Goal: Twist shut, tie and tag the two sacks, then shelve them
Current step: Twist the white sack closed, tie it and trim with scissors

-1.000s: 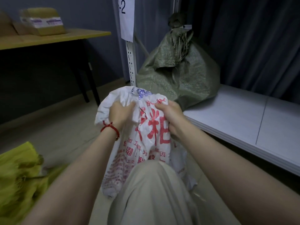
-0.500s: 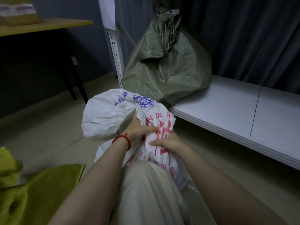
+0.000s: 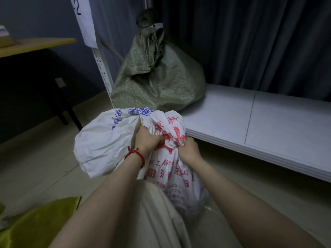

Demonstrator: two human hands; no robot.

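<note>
A white sack (image 3: 103,140) with red and blue print stands on the floor between my knees. My left hand (image 3: 146,140), with a red cord at the wrist, grips the gathered cloth at its mouth. Just to the right, my right hand (image 3: 189,149) clutches the same bunched neck. The loose top of the sack folds over to the left. A green woven sack (image 3: 161,77) sits on the low white shelf (image 3: 268,119), its neck tied and a small white tag (image 3: 157,25) at the knot.
A white perforated rack post (image 3: 102,68) with a paper label (image 3: 84,20) rises left of the green sack. A wooden table (image 3: 35,44) stands far left. Yellow-green fabric (image 3: 35,222) lies on the floor at lower left. Dark curtains hang behind the shelf.
Both hands have moved from the sack's spread top to its neck and bunched the cloth tighter. The loose top has flopped over to the left.
</note>
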